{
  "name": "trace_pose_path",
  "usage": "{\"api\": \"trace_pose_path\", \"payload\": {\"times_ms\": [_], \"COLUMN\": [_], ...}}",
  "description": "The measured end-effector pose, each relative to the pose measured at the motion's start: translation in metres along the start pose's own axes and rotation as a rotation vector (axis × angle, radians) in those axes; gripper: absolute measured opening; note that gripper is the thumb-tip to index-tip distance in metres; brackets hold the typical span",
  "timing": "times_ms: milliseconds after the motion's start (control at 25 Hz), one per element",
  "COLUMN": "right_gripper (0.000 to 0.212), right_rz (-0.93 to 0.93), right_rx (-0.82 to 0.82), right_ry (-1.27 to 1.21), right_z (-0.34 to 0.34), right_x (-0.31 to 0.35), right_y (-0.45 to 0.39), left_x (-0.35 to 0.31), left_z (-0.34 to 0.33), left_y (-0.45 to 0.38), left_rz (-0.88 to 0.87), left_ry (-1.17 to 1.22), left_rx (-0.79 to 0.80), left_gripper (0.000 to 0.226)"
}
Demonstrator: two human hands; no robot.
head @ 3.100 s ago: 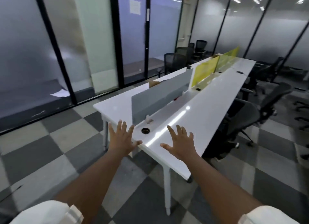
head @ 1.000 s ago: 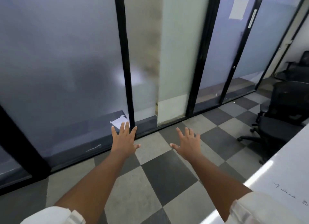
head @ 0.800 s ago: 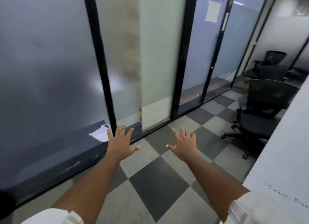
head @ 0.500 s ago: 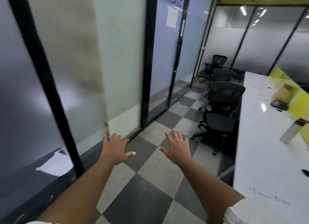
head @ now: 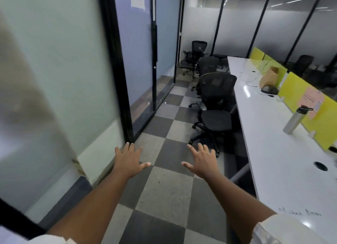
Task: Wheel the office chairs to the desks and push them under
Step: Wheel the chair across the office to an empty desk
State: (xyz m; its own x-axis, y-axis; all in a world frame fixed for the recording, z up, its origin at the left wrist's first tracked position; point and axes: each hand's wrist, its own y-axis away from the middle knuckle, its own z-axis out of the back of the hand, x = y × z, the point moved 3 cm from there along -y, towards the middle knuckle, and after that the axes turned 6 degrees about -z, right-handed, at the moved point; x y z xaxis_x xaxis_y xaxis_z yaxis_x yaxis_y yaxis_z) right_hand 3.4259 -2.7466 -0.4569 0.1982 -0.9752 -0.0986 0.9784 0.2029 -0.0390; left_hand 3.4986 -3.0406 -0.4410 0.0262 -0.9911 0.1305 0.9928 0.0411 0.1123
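A black mesh office chair (head: 216,105) stands in the aisle beside the long white desk (head: 273,152), seat turned towards me and not under the desk. A second black chair (head: 207,66) stands behind it, and a third chair (head: 196,56) is in the far corner. My left hand (head: 127,160) and my right hand (head: 201,160) are stretched out in front of me, palms down, fingers spread, holding nothing. Both hover over the checkered floor, well short of the nearest chair.
Frosted glass partitions with black frames (head: 116,65) run along the left of the narrow aisle. On the desk stand a steel bottle (head: 296,119), a brown paper bag (head: 269,78) and yellow dividers (head: 299,90). More dark chairs (head: 304,63) sit beyond the desk.
My view has swung right from the glass wall down the aisle, bringing the chairs and the desk into fuller sight. Both hands stay open and spread in front of me.
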Motion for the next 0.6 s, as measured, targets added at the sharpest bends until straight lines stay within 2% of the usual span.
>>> {"api": "trace_pose_path", "payload": {"times_ms": [360,600], "right_gripper": [0.092,0.091], "right_rz": [-0.074,-0.121], "right_rx": [-0.040,0.002], "right_ry": [0.055,0.055], "right_z": [0.039,0.019], "right_x": [-0.066,-0.068], "right_y": [-0.243,-0.384], "left_x": [-0.009,0.003], "left_z": [0.067,0.085], "left_y": [-0.270,-0.434], "left_rz": [-0.110,-0.167], "left_ry": [0.031,0.011], "left_rx": [-0.028,-0.020], "left_gripper": [0.089,0.088]}}
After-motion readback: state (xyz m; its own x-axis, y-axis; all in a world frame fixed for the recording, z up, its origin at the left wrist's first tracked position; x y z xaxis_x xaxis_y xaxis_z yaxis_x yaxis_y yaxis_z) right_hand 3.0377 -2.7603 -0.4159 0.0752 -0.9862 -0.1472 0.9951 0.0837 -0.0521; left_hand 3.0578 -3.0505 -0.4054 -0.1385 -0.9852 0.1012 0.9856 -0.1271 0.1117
